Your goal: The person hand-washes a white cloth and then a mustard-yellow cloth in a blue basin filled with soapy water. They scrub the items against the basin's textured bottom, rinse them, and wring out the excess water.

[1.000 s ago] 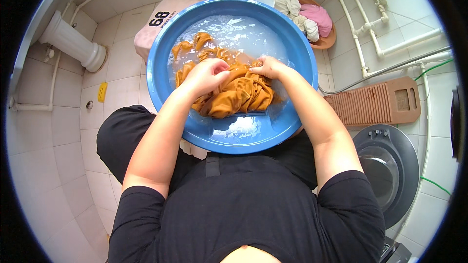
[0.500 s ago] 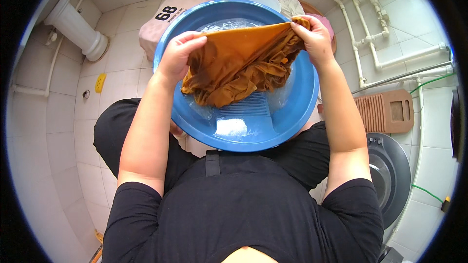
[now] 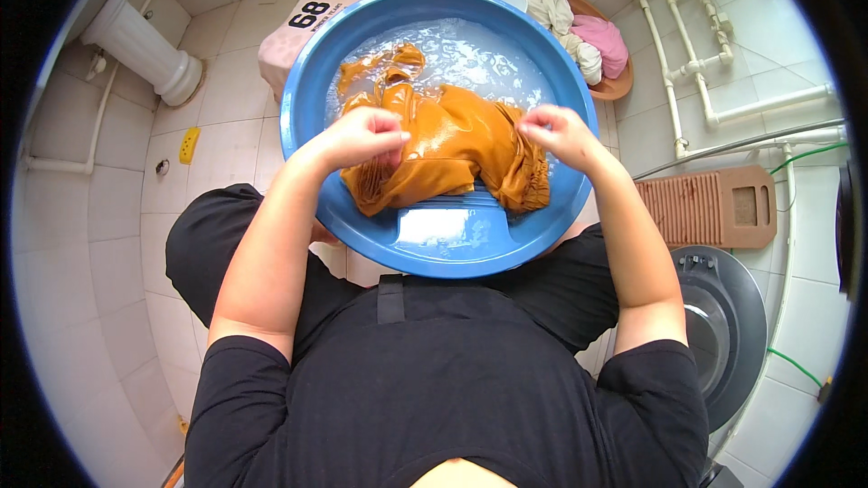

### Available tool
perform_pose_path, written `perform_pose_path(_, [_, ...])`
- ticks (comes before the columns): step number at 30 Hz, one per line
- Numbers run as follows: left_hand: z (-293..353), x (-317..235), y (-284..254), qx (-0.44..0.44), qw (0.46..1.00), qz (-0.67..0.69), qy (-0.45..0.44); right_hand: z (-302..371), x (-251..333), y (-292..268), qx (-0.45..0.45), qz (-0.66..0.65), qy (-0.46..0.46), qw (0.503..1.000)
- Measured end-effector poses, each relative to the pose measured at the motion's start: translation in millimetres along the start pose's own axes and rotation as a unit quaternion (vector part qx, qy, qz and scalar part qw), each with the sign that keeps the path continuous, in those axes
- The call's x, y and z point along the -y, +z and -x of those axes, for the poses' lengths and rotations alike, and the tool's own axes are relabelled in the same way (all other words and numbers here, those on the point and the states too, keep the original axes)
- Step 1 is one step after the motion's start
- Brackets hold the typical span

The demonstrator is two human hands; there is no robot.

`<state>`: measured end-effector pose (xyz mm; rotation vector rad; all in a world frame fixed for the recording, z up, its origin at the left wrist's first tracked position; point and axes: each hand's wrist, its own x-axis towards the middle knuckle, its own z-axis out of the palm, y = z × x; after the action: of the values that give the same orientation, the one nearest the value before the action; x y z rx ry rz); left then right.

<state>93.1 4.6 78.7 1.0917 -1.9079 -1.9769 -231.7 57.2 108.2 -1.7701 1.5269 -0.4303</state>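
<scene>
Tiled floor; one blue basin (image 3: 312, 81), one orange garment (image 3: 452, 140)

Half a second ago both hands held the orange garment (image 3: 448, 149) lifted and stretched above the blue basin (image 3: 316, 81); now it has dropped back into the soapy water, bunched, with the left hand (image 3: 362, 137) and right hand (image 3: 562, 134) lowered and drawn closer together

The blue basin (image 3: 307, 99) holds soapy water and a wet orange garment (image 3: 452, 140), bunched directly under the fingers (image 3: 393, 137).
</scene>
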Motion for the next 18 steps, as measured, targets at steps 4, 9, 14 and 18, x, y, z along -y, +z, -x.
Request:
perform_pose_path(4, [-48, 43, 5, -0.244, 0.964, -0.052, 0.088, -67, -30, 24, -0.115, 0.012, 0.004, 0.993])
perform_pose_path(9, [-68, 52, 20, -0.318, 0.935, 0.151, -0.053, -133, -88, 91, -0.057, 0.083, 0.007, 0.995])
perform_pose_path(14, [-77, 48, 21, -0.375, 0.915, -0.037, -0.146, -131, -108, 85, 0.007, 0.009, 0.183, 0.983])
perform_pose_path(18, [-82, 60, 6, -0.347, 0.900, 0.194, -0.178, -116, -76, 83, -0.077, 0.190, 0.140, 0.969])
